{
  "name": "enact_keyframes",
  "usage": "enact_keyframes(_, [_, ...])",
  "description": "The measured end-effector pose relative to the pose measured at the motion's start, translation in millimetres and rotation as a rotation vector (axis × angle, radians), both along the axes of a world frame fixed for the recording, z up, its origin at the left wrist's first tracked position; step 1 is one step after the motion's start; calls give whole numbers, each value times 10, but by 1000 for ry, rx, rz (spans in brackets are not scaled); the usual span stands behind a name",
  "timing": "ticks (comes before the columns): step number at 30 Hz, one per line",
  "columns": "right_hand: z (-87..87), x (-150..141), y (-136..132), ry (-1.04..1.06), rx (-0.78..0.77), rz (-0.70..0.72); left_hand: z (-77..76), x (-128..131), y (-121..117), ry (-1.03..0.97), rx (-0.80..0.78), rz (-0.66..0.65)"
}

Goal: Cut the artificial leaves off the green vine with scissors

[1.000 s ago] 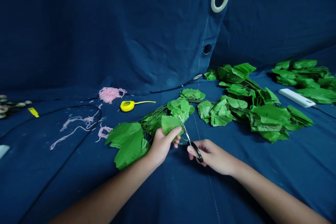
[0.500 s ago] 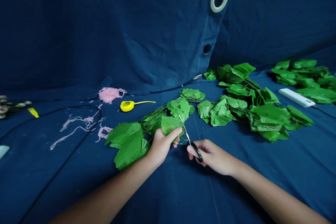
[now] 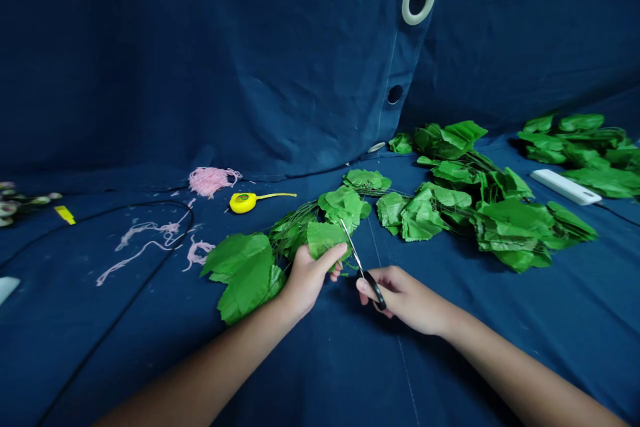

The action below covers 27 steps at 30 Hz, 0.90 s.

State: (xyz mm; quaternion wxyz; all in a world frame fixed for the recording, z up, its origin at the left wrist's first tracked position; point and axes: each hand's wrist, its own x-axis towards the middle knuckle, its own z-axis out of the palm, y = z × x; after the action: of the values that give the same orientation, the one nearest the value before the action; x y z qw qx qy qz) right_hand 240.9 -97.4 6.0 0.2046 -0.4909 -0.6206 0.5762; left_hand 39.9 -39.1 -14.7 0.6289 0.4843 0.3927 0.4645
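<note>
My left hand (image 3: 311, 279) pinches a leaf (image 3: 325, 239) between thumb and fingers, lifting it clear of the vine (image 3: 293, 232) to keep it steady. My right hand (image 3: 400, 297) curls around the scissors (image 3: 361, 261), blades just beside the leaf, above the blue cloth (image 3: 150, 360).

The right hand (image 3: 405, 300) hides part of the scissors' (image 3: 374, 290) handle, and a leaf (image 3: 325, 239) covers part of the left hand (image 3: 311, 280). The left edge cuts off a pinkish sprig (image 3: 6, 203) and a pale scrap (image 3: 7, 288), too small to identify. The right edge cuts off a leaf pile (image 3: 600, 153).
</note>
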Motion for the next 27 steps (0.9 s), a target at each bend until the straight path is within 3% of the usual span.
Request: enact_keyframes(27, [-3, -3, 1, 48, 18, 10, 53, 15, -29, 8, -30, 28])
